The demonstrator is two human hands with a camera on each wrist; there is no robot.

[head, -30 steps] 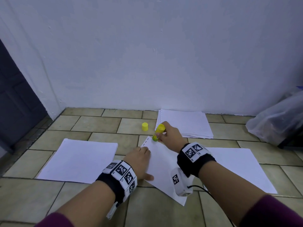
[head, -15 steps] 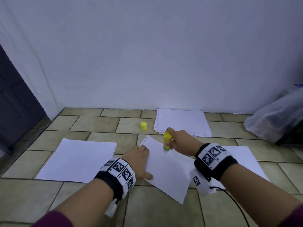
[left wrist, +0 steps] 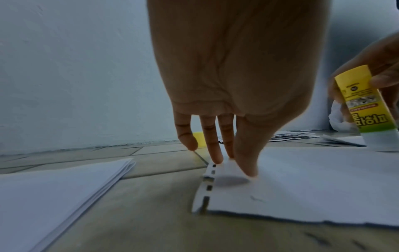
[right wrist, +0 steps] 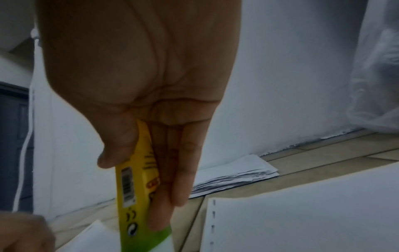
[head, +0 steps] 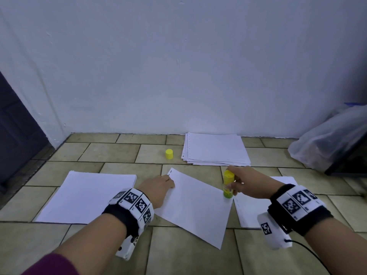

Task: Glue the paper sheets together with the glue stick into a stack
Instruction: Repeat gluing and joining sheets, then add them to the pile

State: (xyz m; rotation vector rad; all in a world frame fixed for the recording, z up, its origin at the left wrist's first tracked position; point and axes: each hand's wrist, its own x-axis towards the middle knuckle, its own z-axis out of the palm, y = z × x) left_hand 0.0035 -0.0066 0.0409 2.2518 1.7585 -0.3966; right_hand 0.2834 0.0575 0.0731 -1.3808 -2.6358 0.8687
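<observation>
A white sheet (head: 196,205) with punched holes lies skewed on the tiled floor in the middle. My left hand (head: 158,185) presses its far left corner with straight fingers (left wrist: 246,163). My right hand (head: 241,183) grips a yellow-green glue stick (head: 228,184), nearly upright, its white tip down on the sheet's right edge (left wrist: 380,141). Thumb and fingers wrap the tube (right wrist: 138,196). The stick's yellow cap (head: 169,154) stands alone on a tile farther back.
A thin stack of sheets (head: 87,197) lies at the left, a loose pile of sheets (head: 215,148) by the wall, another sheet (head: 256,207) under my right wrist. A clear plastic bag (head: 329,139) sits at the right. A dark door (head: 17,135) stands at the left.
My right hand has carried the glue stick from the sheet's far left corner across to its right edge. The left hand has stayed pressing the corner.
</observation>
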